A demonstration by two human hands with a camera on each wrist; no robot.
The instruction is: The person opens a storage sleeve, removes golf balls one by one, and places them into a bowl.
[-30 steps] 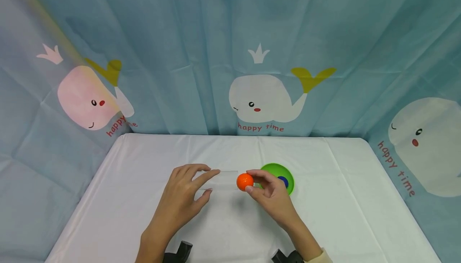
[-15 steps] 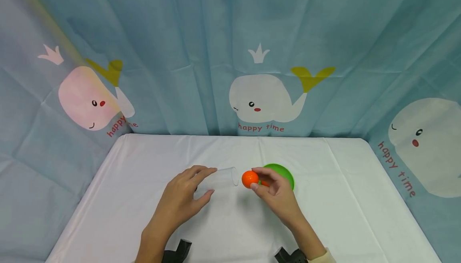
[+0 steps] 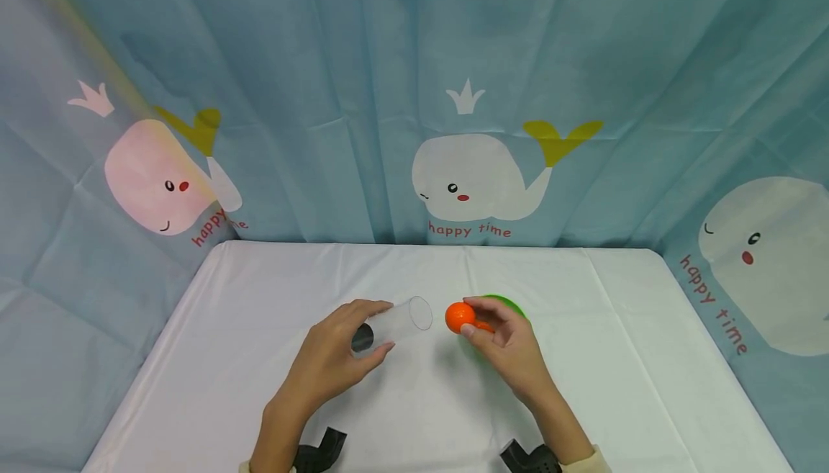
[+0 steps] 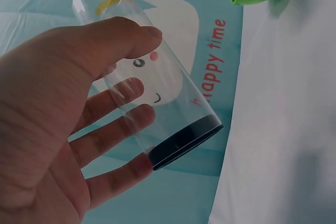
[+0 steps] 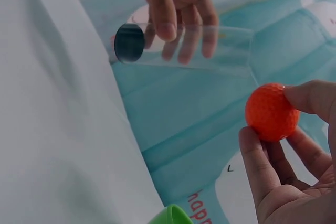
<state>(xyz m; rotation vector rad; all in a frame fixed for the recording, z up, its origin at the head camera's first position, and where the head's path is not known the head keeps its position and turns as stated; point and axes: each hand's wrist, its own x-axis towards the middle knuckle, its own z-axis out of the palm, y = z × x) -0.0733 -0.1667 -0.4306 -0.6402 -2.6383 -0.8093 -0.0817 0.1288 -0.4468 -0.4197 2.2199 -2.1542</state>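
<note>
My left hand [image 3: 340, 347] grips a clear tube [image 3: 398, 320] from the side, thumb and fingers round its wall. A black cap [image 4: 185, 142] closes the tube's near end; its rim at the other end faces the ball. The tube is held tilted above the table, and nothing shows inside it. Between thumb and fingertips, my right hand [image 3: 508, 336] pinches an orange dimpled golf ball [image 5: 270, 111], a short gap away from the tube's rim. Behind that hand lies a green bowl [image 3: 508, 303], mostly hidden, with another orange thing [image 3: 483, 327] showing past the fingers.
A white cloth covers the table [image 3: 615, 386]. Blue curtains [image 3: 311, 98] printed with whales hang along its back and sides. Each wrist carries a black camera mount [image 3: 322, 450].
The tube has turned so its rim and black cap now show. My right hand has drawn the golf ball a little rightward and away from the tube, covering more of the green bowl.
</note>
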